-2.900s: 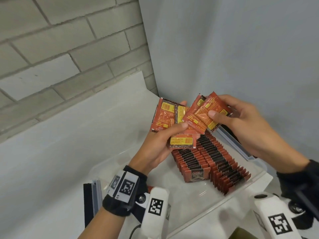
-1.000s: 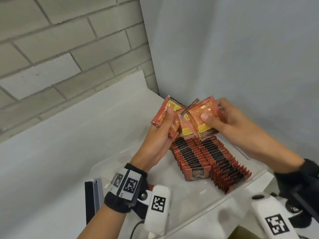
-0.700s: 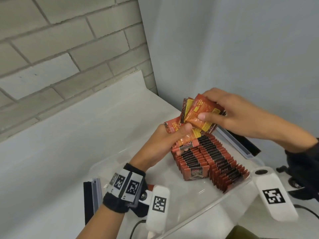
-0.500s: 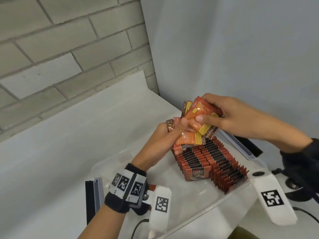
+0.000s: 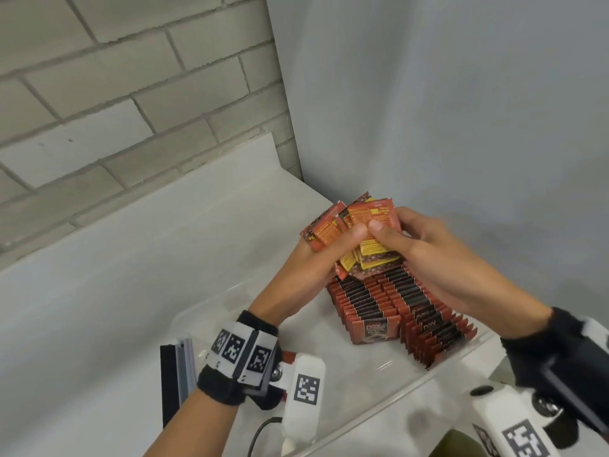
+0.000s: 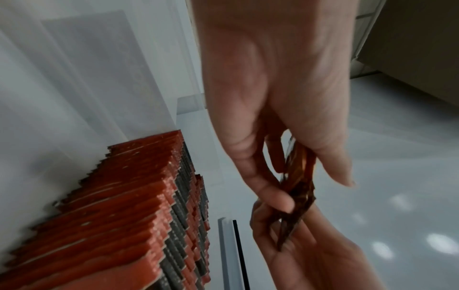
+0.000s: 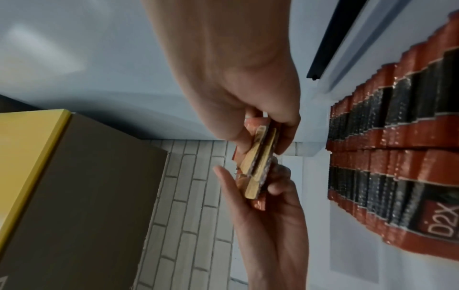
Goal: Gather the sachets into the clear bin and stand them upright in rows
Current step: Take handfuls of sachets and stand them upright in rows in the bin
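Both hands hold one loose bundle of red-and-yellow sachets (image 5: 361, 239) above the far end of the clear bin (image 5: 379, 410). My left hand (image 5: 324, 255) grips the bundle from the left, thumb on its front. My right hand (image 5: 395, 239) pinches it from the right. The same bundle shows edge-on as sachets (image 7: 258, 168) in the right wrist view, and as sachets (image 6: 295, 180) in the left wrist view between thumb and fingers. Two rows of upright red-and-black sachets (image 5: 395, 311) stand in the bin's right half; these rows (image 7: 397, 157) and rows (image 6: 139, 225) fill the wrist views' sides.
The bin sits on a white table in a corner between a brick wall (image 5: 115, 94) and a grey wall (image 5: 461, 110). Its left half is bare. A dark rail (image 5: 174, 377) flanks the bin's left, another rail (image 7: 335, 39) its far side. A cardboard box (image 7: 74, 196) stands beyond.
The fanned sachets have been pushed together into one tighter bundle. Both hands closed in on it and lowered slightly toward the rows in the bin.
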`<state>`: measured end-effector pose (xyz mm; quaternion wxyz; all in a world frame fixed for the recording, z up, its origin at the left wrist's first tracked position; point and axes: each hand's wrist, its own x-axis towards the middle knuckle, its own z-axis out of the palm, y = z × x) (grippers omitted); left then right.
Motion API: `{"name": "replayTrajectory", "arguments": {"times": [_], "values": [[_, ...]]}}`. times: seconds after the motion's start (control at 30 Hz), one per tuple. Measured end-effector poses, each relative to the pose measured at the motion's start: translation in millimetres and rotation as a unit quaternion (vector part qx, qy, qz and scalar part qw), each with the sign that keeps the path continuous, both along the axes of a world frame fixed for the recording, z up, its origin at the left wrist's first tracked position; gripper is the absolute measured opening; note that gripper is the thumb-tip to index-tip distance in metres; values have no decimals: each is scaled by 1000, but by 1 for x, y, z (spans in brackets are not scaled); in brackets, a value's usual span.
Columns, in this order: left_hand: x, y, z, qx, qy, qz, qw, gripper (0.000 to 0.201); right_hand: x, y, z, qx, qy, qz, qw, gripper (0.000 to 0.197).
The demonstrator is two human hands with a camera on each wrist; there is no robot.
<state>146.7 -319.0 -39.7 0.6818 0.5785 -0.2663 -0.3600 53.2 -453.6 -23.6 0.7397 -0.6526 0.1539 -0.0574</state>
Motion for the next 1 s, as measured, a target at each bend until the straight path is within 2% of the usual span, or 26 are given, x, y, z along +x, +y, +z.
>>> {"name": "replayTrajectory", "arguments": {"times": [0.07, 0.17, 0.23, 0.37, 0.43, 0.5, 0.57, 0.63, 0.67, 0.7, 0.77, 0.9, 1.0], "values": [[-1, -1, 0, 1, 28, -13, 1000, 28, -3, 6, 0, -16, 1, 16, 1000, 30], [0, 1, 0, -15, 68, -39, 997, 25, -4, 9, -1, -80, -13, 4, 997, 22], [1, 3, 0, -22, 80, -60, 995, 26, -2, 9, -1, -140, -15, -20, 990, 23], [-2, 2, -2, -13, 96, -68, 993, 27, 3, 2, -13, -227, -5, -68, 972, 63], [-3, 1, -2, 2, 98, -76, 992, 27, 1, 0, -15, -264, -54, -75, 960, 68], [-3, 0, -2, 19, 96, -91, 991, 30, -6, -2, -16, -297, -127, -32, 946, 71], [-4, 0, -1, 21, 106, -98, 989, 31, -12, 1, -17, -375, -192, 49, 906, 83], [-5, 0, -1, 20, 106, -113, 988, 31, -11, 2, -23, -497, -239, 117, 826, 86], [-7, 1, -2, 27, 99, -124, 987, 31, -8, 3, -27, -543, -242, 136, 793, 83], [-8, 1, -4, 37, 91, -134, 986, 32, -5, 4, -31, -572, -238, 144, 772, 80], [-9, 1, -7, 60, 84, -138, 985, 33, -2, 5, -37, -598, -229, 137, 756, 76], [-9, 0, -10, 87, 67, -137, 985, 45, -1, 6, -45, -612, -237, 105, 747, 75], [-9, 1, -8, 93, 87, -150, 981, 49, -2, 4, -49, -604, -240, 97, 753, 83]]}}
